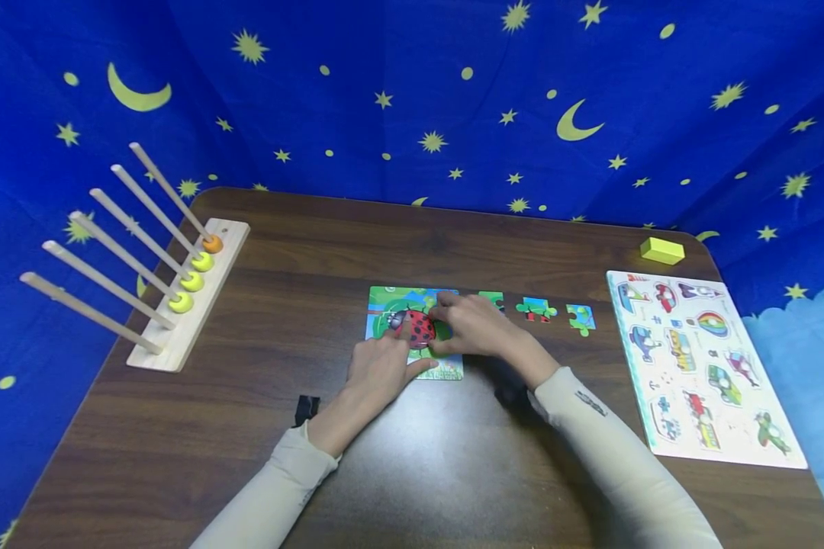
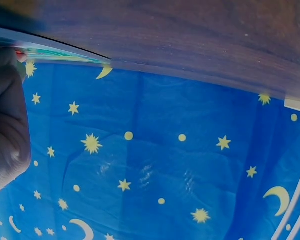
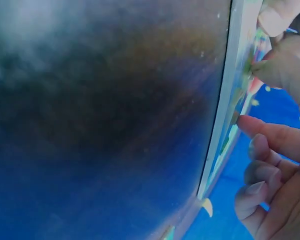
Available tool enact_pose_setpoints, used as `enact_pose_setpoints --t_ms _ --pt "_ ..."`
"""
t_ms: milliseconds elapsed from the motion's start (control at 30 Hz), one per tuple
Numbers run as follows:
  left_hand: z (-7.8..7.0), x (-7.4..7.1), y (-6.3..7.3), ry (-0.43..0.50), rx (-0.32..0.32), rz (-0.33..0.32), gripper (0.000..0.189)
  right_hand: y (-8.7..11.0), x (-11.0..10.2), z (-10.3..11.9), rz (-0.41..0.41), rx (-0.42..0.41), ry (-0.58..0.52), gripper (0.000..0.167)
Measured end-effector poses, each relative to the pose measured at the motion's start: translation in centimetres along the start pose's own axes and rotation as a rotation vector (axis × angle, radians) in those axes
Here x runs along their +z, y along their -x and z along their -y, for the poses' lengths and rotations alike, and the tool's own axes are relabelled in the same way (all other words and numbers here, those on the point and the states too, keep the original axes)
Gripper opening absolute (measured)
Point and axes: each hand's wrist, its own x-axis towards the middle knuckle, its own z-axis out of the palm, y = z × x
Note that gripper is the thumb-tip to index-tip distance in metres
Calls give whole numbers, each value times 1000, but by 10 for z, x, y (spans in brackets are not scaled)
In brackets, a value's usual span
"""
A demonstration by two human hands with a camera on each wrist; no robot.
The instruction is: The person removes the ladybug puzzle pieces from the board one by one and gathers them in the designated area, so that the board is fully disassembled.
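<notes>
Ladybug puzzle [image 1: 423, 328], one, beneath two hands [image 1: 379, 367] [image 1: 479, 324], both with fingers unclenched, beside three loose pieces [image 1: 534, 308]

No text, number or brand can be read: the dark elongated mark [image 1: 592, 403] on the cream-coloured fabric right sleeve [image 1: 625, 465] and the fainter smudge [image 1: 306, 497] on the matching left sleeve [image 1: 261, 488] are illegible.

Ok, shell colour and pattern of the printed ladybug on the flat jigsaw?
The ladybug's shell is red with black spots; clearest in the head view.
</notes>
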Motion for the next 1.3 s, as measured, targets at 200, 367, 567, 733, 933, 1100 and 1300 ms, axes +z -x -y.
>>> enact_pose_setpoints --t_ms 200,367,567,733,933,1100,1300 --pt "0 0 0 -2 10 -8 90 -6 0 -2 -20 -79 79 36" --pt "0 0 1 12 7 -13 88 -7 0 -5 -14 -73 -12 39" --pt "0 1 0 27 -1 22 87 -5 1 -8 -21 -50 -112 43" --pt "0 2 -1 19 -7 2 88 -1 -3 -11 -65 -34 -151 41" --pt "-2 1 -2 6 -11 -8 88 16 -14 -14 -86 -10 -86 42" --pt "-2 1 0 8 -7 -51 86 44 -20 -22 -82 56 -51 42" --pt "-1 1 0 24 -6 -18 89 87 -23 -38 -101 124 -13 39"
